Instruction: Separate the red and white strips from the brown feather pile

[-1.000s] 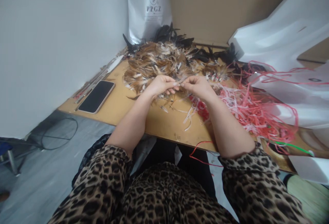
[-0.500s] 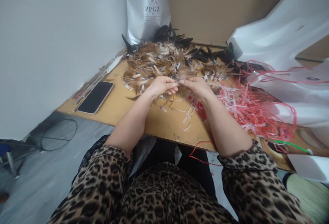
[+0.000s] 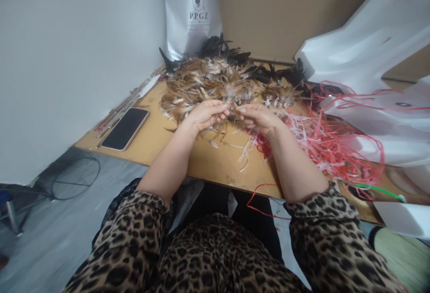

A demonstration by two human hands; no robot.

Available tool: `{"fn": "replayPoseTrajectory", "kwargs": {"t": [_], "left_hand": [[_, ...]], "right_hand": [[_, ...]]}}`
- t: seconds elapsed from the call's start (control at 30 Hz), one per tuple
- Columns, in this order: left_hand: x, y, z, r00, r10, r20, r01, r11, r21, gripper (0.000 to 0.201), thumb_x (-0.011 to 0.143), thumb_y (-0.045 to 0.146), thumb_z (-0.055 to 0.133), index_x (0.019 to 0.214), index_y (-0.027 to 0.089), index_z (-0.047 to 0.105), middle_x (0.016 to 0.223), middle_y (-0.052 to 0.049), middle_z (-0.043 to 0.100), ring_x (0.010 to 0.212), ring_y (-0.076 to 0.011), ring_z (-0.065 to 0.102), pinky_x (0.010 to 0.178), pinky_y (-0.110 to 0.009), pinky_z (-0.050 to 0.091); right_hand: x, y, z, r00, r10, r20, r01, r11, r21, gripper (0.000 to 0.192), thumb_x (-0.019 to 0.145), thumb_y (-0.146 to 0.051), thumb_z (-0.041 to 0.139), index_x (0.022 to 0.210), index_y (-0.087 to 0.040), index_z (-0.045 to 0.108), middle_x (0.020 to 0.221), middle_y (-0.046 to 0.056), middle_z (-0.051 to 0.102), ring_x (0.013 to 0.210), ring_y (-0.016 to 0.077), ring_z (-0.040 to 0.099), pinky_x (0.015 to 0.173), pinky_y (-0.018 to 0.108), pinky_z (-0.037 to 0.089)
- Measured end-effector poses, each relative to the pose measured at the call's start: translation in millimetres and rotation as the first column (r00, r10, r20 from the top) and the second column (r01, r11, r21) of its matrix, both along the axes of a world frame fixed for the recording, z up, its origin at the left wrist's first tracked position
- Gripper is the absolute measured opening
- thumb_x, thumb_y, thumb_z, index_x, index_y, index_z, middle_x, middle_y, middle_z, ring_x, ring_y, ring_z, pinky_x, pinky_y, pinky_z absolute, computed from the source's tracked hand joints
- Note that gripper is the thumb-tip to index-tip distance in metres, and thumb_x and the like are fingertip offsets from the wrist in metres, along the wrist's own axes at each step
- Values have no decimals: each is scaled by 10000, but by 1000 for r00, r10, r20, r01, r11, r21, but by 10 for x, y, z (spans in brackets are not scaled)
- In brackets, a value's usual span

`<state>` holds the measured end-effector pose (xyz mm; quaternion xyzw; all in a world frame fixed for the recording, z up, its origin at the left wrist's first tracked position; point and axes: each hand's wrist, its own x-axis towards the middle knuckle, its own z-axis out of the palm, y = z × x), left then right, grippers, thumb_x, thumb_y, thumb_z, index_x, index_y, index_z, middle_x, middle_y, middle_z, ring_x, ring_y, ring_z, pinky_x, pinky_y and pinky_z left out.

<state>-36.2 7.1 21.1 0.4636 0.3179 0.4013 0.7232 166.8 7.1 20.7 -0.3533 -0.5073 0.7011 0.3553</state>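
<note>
My left hand (image 3: 208, 114) is closed in a pinch at the front of a heap of brown and white feathers (image 3: 191, 82). A pale, fluffy feather (image 3: 231, 92) rises from its fingertips. Close beside it, my right hand (image 3: 258, 117) pinches what looks like a small brown feather (image 3: 236, 113). A narrow gap separates the two sets of fingertips. Fine detail there is blurred against the heap. Black feathers (image 3: 215, 47) lie along the back of the pile, and a few loose bits are on the wooden table (image 3: 215, 163) below my hands.
A phone (image 3: 125, 128) lies on the table at left. Tangled pink and red strips (image 3: 322, 143) spread beside my right forearm. A white PPGZ bag (image 3: 193, 19) stands behind the feathers. White plastic sheeting (image 3: 356, 42) and a green strip (image 3: 379, 189) are at right.
My hands have moved slightly apart; their fingertips were together before. The right hand has shifted a little to the right and down. The view has tilted slightly.
</note>
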Motion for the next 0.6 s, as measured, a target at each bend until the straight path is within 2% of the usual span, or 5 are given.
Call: {"fn": "replayPoseTrajectory", "kwargs": {"t": [0.17, 0.37, 0.6], "left_hand": [[2, 7, -2, 1000, 0, 25, 1, 1000, -27, 103, 735, 162, 650, 756, 89, 580, 643, -2, 621, 486, -13, 536, 467, -107, 404], [-1, 32, -36, 999, -2, 47, 3, 1000, -20, 124, 716, 169, 669, 751, 86, 584, 656, -5, 622, 488, -18, 542, 461, -108, 411], [19, 25, -40, 999, -18, 38, 18, 1000, -10, 113, 732, 166, 653, 733, 78, 581, 641, -6, 612, 481, -14, 533, 471, -107, 414]], "right_hand": [[-40, -20, -26, 996, 83, -26, -83, 997, -10, 276, 594, -276, 755, 771, -131, 599, 569, -38, 532, 389, 7, 297, 374, 161, 115], [-89, -48, -13, 998, 50, -26, -51, 999, -17, 278, 561, -260, 770, 701, -124, 573, 546, -38, 532, 385, 1, 291, 375, 154, 114], [-184, -90, -3, 996, 78, -32, -79, 996, -40, 276, 586, -256, 760, 683, -120, 540, 542, -55, 501, 387, -6, 287, 366, 145, 114]]}}
